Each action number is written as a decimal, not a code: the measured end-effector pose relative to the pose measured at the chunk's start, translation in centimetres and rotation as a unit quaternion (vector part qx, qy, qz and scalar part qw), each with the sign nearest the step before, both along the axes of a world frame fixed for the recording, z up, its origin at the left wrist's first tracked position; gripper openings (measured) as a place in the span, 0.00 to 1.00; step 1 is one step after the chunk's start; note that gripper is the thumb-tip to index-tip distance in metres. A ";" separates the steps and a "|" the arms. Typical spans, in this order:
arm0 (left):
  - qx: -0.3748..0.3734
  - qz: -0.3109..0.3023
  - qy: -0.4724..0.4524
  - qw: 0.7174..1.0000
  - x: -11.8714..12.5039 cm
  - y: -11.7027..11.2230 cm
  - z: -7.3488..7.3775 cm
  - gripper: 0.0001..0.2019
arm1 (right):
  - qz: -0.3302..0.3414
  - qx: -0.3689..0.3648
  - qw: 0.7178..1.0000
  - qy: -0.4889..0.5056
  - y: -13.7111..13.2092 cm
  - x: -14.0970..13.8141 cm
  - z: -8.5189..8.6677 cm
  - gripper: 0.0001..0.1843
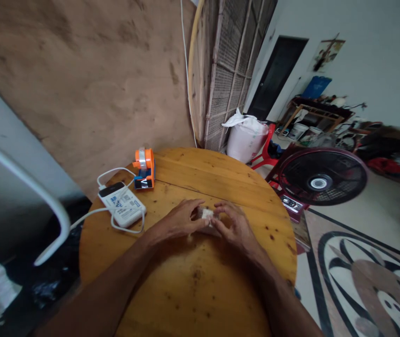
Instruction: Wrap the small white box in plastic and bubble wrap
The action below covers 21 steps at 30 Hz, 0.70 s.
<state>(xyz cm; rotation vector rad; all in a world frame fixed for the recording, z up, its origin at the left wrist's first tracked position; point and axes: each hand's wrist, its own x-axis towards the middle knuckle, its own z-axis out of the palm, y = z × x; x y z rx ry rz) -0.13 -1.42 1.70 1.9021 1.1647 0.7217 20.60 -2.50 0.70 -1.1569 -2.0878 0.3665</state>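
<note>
Near the middle of the round wooden table (192, 281), a small whitish block-like object (207, 214) sits between my two hands. Its exact kind is too small and too covered to make out. My left hand (183, 218) curls around its left side, with the thumb at the near edge and the fingers at the far side. From the right, my right hand (234, 226) holds it with bent fingers, the thumb and index close together at its edge. Fingers hide part of the object.
An orange and blue tape dispenser (144, 169) stands at the table's far left. Beside it lies a white power bank (122, 204) with a looped white cable. A dark red fan (321, 180) stands beyond the right edge, near a white sack (246, 138).
</note>
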 end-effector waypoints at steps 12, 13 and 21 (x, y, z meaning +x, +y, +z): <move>0.018 -0.031 0.007 0.999 0.5 -0.4 -0.2 0.39 | 0.020 -0.137 0.964 0.227 0.0 0.2 0.4 0.06; 0.024 -0.030 0.010 0.999 0.5 -0.4 -0.1 0.39 | 0.024 -0.147 0.959 0.242 0.0 0.2 0.4 0.06; 0.068 -0.035 0.015 0.997 1.1 -0.8 0.3 0.40 | 0.031 -0.167 0.939 0.300 0.0 0.4 0.5 0.07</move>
